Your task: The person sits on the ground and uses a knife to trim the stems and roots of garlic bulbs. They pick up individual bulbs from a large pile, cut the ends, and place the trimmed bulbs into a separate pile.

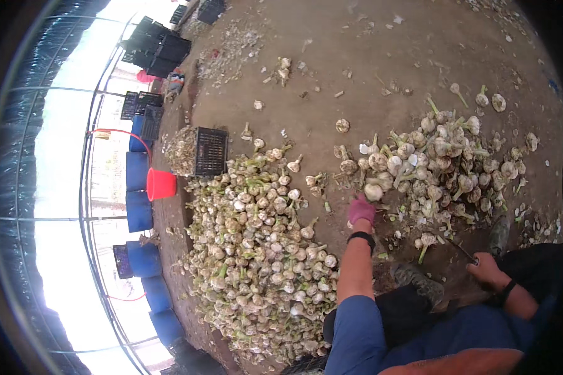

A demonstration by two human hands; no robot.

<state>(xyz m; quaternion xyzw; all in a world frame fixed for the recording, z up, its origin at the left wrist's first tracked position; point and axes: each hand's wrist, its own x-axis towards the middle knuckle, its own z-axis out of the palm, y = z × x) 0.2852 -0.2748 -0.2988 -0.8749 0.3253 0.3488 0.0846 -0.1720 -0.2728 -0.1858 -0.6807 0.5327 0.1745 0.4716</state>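
We saw the left grip [361, 211], in a pink glove, reaching to just right of the frame's centre, with a pale garlic bulb [373, 191] right at its fingertips, on their upper side; we could not tell whether the fingers had closed round it or only touched it. That bulb lay at the left edge of a loose heap of garlic [443, 153], stems and roots attached, which spread over the right of the frame on the brown dirt floor [319, 81]. Toward the lower right we had the bare right grip [484, 269] wrapped round the handle of a thin-bladed tool [463, 250], its blade slanting to the upper left, well apart from the bulb at the glove. Between the two, nearer the blade's tip, we saw a single garlic with a green stem [426, 240], just above a camouflage shoe [419, 284]. A much larger garlic pile [256, 262] filled the lower middle, to the left of the gloved forearm. At that pile's upper end stood a black crate [211, 152], and farther left we noted a red bucket [161, 185] beside a row of blue barrels [139, 211].
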